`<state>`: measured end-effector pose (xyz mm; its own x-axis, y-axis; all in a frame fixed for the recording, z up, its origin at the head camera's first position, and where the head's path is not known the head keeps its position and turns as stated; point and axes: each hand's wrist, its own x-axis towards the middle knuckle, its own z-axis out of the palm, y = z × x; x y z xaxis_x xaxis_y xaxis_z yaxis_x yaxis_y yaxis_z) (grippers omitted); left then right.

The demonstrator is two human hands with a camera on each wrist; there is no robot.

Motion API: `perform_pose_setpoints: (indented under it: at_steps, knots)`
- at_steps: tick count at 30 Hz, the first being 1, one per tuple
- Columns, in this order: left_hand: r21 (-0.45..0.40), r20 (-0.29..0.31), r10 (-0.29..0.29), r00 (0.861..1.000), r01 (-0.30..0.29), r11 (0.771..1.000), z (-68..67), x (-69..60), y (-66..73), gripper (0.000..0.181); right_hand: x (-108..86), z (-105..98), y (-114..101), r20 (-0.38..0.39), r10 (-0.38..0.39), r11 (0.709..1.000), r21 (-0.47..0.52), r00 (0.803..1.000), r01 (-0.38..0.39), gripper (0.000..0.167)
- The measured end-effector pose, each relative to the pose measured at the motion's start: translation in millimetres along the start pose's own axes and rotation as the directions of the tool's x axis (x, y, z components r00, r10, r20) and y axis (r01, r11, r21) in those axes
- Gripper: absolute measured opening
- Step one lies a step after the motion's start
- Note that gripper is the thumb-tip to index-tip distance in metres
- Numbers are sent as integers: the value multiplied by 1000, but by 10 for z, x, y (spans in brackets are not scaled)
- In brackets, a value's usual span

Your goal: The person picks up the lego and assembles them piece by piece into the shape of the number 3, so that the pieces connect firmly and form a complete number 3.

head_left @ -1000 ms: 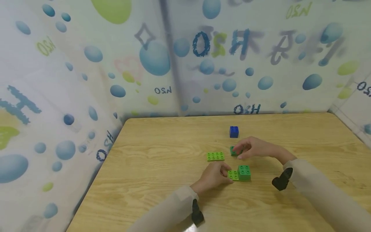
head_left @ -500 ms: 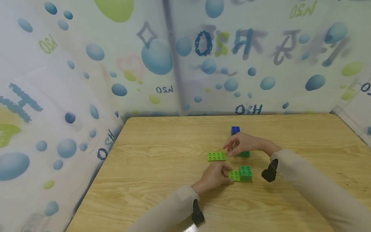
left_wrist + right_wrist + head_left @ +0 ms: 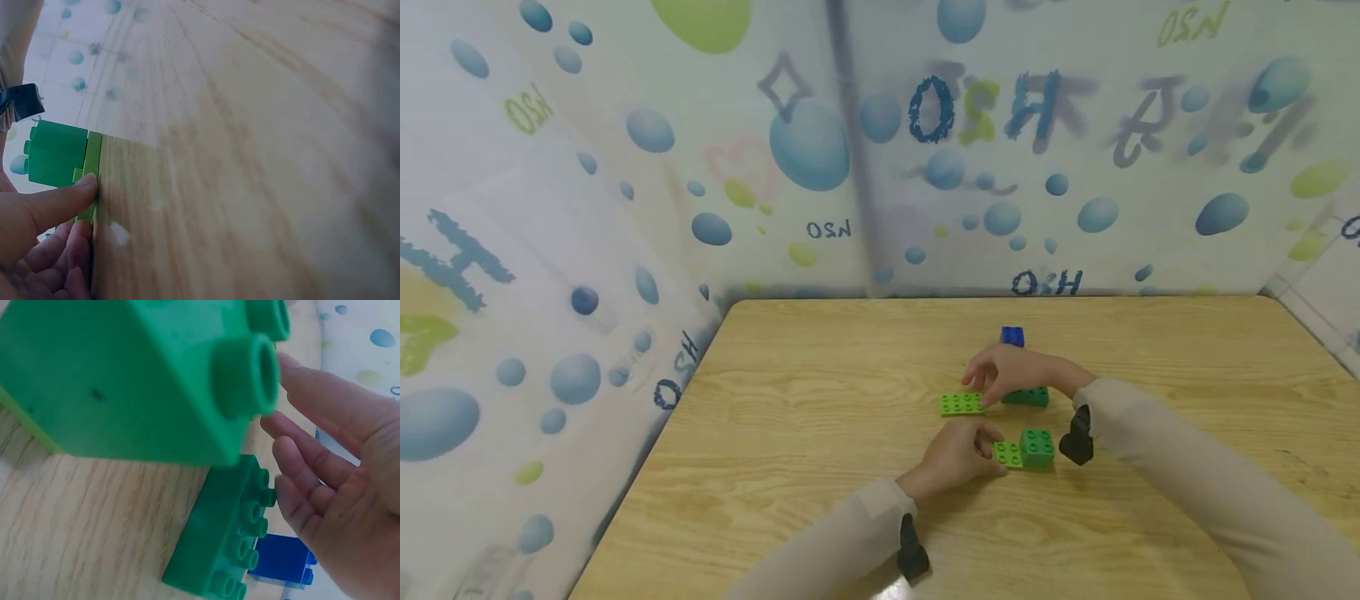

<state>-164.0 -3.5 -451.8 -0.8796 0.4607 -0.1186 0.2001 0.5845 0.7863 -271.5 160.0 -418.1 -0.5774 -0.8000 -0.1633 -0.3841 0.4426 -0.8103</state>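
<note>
While the left hand (image 3: 958, 452) pinches the lime base (image 3: 1007, 455) under the green four-stud brick (image 3: 1037, 450), the right hand (image 3: 1011, 369), fingers parted and empty, should straddle the eight-stud lime plate (image 3: 961, 405) just beside it, low against the desk (image 3: 790, 375).

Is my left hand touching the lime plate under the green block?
Touching. The left wrist view shows the left hand with its thumb lying against the lime plate, beside the green block.

Wide passage left of far lime plate (image 3: 961, 406); right hand (image 3: 1007, 372), long green brick (image 3: 1030, 397) block right side.
</note>
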Motion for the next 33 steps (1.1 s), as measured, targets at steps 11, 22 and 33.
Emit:
perform_pose_setpoints:
  at_steps: [11,22,33]
  knots:
    - [-8,3,-13,1000,13,1000,6,6,4,33,67,50,-13,11,-4,995,-98,1000,5,38]
    - [9,5,-26,1000,26,1000,0,9,19,33,111,107,37,16,-40,978,-205,999,43,37]
    - [5,11,-17,1000,17,1000,3,10,6,33,117,147,16,28,9,974,-225,1000,-2,37]
